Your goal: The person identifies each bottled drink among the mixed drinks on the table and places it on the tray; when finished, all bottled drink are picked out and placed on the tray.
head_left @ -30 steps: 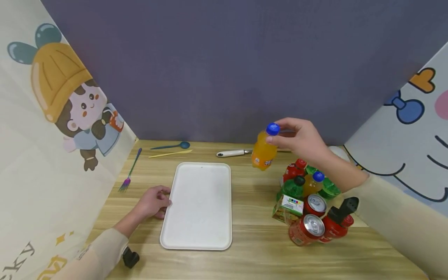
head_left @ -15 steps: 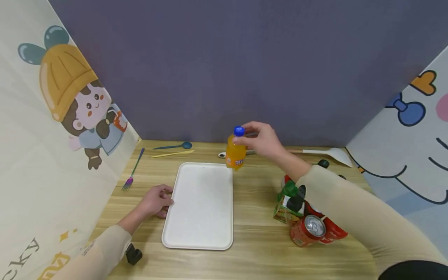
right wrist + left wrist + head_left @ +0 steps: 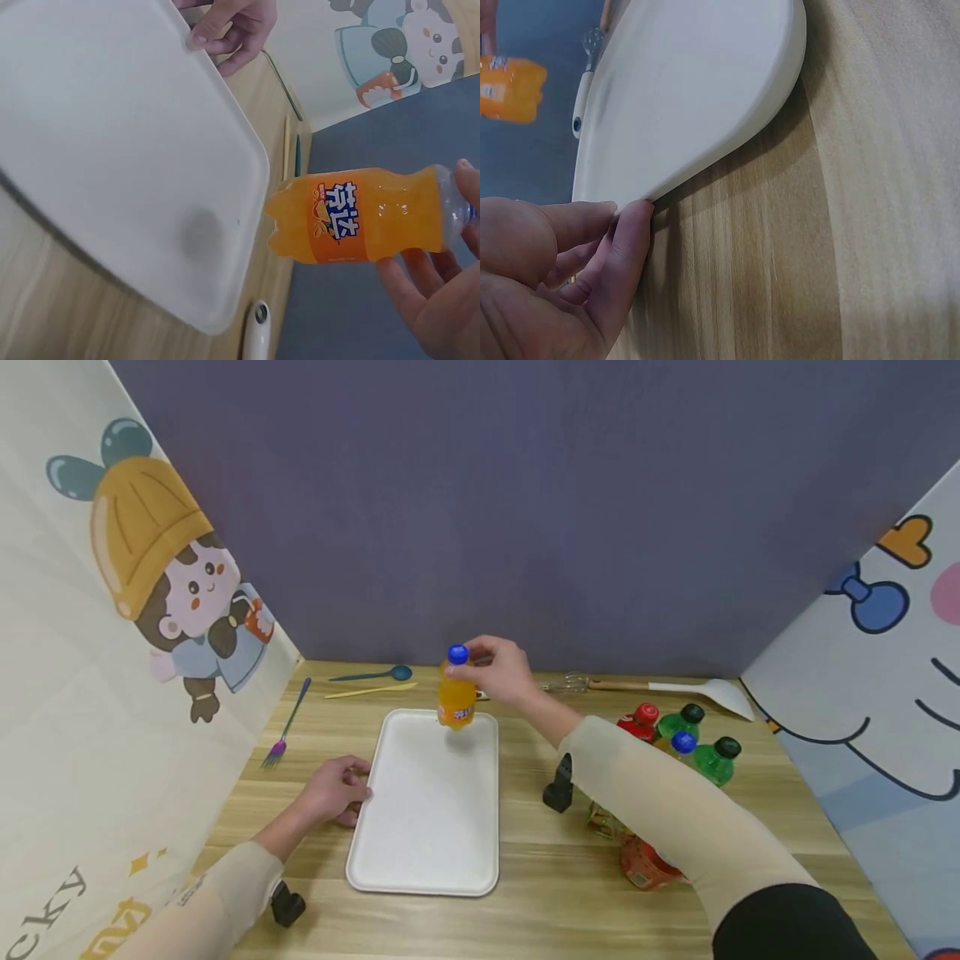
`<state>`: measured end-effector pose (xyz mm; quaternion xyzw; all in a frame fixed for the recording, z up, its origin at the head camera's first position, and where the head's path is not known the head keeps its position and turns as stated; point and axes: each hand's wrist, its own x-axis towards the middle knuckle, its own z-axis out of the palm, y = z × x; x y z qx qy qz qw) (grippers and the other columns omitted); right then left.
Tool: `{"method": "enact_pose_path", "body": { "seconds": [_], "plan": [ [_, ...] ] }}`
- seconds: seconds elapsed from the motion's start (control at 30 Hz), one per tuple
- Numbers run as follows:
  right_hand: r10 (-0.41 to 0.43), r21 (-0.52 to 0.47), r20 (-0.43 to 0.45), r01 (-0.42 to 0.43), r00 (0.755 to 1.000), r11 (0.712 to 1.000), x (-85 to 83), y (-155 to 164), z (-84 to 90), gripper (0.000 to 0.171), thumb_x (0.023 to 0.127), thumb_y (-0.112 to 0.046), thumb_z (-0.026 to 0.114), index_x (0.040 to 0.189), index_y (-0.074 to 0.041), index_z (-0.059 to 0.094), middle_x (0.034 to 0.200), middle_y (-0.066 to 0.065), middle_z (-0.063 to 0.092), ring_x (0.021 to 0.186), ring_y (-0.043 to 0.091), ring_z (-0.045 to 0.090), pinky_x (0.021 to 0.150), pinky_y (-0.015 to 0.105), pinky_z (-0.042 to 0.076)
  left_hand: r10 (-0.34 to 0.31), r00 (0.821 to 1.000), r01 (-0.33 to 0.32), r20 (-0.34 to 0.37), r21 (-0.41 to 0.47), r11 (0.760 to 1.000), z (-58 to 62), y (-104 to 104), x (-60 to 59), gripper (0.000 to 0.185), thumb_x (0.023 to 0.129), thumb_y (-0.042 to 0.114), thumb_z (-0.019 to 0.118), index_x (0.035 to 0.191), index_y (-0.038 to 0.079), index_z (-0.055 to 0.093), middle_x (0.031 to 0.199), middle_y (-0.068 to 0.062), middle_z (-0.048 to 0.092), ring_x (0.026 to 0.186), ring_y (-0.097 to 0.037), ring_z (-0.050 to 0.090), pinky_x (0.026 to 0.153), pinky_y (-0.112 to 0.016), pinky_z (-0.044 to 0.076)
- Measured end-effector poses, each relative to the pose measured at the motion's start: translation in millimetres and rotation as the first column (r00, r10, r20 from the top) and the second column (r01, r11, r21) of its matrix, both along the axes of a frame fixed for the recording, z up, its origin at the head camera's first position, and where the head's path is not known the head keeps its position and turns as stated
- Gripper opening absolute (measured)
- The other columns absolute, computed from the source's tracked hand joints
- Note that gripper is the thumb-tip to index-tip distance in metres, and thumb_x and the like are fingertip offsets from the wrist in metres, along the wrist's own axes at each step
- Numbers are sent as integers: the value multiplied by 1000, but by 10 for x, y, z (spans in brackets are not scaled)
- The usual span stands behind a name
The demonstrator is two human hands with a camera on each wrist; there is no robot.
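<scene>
Tray is lying on the table; the left hand is pinching its left rim, plain only in the left wrist view. Right hand is gripping the orange bottle by its neck above the tray's far end. Right sleeve is hiding some drinks.

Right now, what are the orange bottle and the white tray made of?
The bottle looks like clear, glossy plastic: the orange drink shows through, with a printed label and blue cap. The tray seems matte white plastic or moulded pulp, smooth with rounded rims; the look leaves that open.
</scene>
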<state>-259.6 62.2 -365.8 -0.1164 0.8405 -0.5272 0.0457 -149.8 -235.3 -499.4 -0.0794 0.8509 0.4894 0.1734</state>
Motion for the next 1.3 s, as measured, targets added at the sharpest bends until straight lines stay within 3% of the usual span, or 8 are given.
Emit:
{"method": "enact_pose_path", "body": {
  "seconds": [0.27,0.57,0.83,1.3],
  "plan": [
    [-26,-19,10,26,1000,999,-70,-406,-233,33,85,-33,85,111,-17,71,112,-2,70,105,21,66,94,36,62,9,1000,-9,1,-10,1000,-2,-10,0,46,90,-5,69,134,-5,54,94,-15,62,68,-23,66,54,-40,65],
    [8,-71,2,-7,1000,997,-72,-773,-469,30,85,-30,85,109,-16,72,112,-2,72,103,20,66,91,34,63,13,1000,-13,3,-44,999,26,-34,-7,46,91,-3,70,134,-2,56,94,-14,62,70,-22,65,55,-39,65],
    [-7,-45,-38,6,999,999,-94,-896,-595,30,84,-29,86,109,-17,73,111,-3,72,105,19,66,98,33,60,10,1000,-10,6,-16,1000,12,-10,-46,42,90,-3,71,129,-1,58,94,-14,60,70,-24,67,54,-40,65],
    [-1,-20,-52,0,999,1000,-112,-1047,-663,34,86,-35,84,112,-16,71,117,-1,71,106,21,67,94,33,61,7,1000,-7,8,-6,1000,45,1,-56,36,89,-5,71,122,-1,58,90,-14,60,67,-24,67,52,-40,65]
  ]
}}
